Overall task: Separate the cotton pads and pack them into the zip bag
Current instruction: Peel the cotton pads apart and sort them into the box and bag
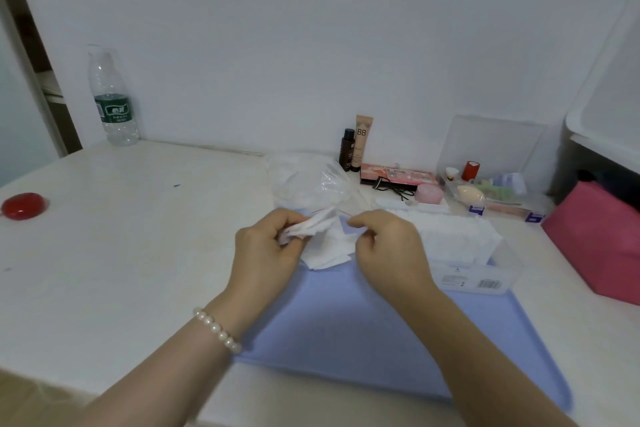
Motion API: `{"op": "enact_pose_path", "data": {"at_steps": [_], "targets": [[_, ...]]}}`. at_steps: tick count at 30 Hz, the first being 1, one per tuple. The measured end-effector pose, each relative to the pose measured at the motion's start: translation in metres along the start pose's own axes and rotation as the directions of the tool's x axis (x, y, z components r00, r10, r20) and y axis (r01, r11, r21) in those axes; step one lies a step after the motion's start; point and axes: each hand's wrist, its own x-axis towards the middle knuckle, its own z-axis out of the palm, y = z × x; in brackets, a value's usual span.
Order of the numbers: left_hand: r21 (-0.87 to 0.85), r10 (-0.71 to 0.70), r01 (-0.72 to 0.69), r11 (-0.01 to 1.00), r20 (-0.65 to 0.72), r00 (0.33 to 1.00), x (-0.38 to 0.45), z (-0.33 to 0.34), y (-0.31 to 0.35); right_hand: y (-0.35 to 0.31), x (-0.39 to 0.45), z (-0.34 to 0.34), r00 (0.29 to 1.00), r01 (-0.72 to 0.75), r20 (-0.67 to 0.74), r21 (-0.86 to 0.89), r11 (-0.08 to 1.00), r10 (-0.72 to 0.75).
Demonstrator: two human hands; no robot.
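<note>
My left hand (pixel 266 246) pinches a small stack of white cotton pads (pixel 311 224) above the blue mat (pixel 346 329). My right hand (pixel 388 246), fingers curled, pinches the edge of a thin white pad (pixel 341 239) between the two hands. Several separated white pads (pixel 325 258) lie on the mat just below my hands. A crumpled clear zip bag (pixel 308 180) lies beyond them on the table. To the right, a clear box (pixel 481 274) holds more white pads (pixel 450 236).
A water bottle (pixel 112 100) stands at the back left, a red round object (pixel 22 205) at the far left. Cosmetics bottles (pixel 356 146), a palette (pixel 398 175), a clear organiser (pixel 491 194) and a pink bag (pixel 599 243) crowd the right side.
</note>
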Motion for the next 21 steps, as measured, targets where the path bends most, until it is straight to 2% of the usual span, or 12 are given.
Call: {"op": "enact_pose_path", "data": {"at_steps": [2, 4, 5, 8, 13, 17, 21], "targets": [[-0.155, -0.173, 0.185, 0.97, 0.087, 0.981, 0.006, 0.012, 0.012, 0.001, -0.001, -0.014, 0.995, -0.018, -0.086, 0.276, 0.961, 0.044], [-0.339, -0.334, 0.412, 0.846, 0.266, 0.904, 0.014, 0.026, 0.022, 0.006, 0.0, -0.025, 0.992, -0.04, -0.082, 0.519, 0.854, 0.096], [-0.403, -0.364, 0.497, 0.769, 0.363, 0.858, 0.017, 0.033, 0.029, 0.009, 0.001, -0.029, 0.991, -0.043, -0.077, 0.579, 0.814, 0.108], [-0.496, -0.344, 0.634, 0.593, 0.557, 0.756, 0.023, 0.052, 0.043, 0.019, 0.003, -0.033, 0.991, -0.046, -0.078, 0.57, 0.82, 0.11], [-0.536, -0.343, 0.759, 0.369, 0.681, 0.647, 0.033, 0.08, 0.054, 0.036, 0.006, -0.042, 0.972, -0.042, -0.172, 0.544, 0.838, 0.16], [-0.563, -0.367, 0.766, 0.311, 0.672, 0.643, 0.033, 0.09, 0.053, 0.043, 0.001, -0.037, 0.954, 0.0, -0.257, 0.514, 0.858, 0.154], [-0.583, -0.323, 0.769, 0.261, 0.698, 0.639, 0.03, 0.091, 0.049, 0.044, -0.001, -0.034, 0.898, -0.012, -0.392, 0.426, 0.905, 0.197]]}}
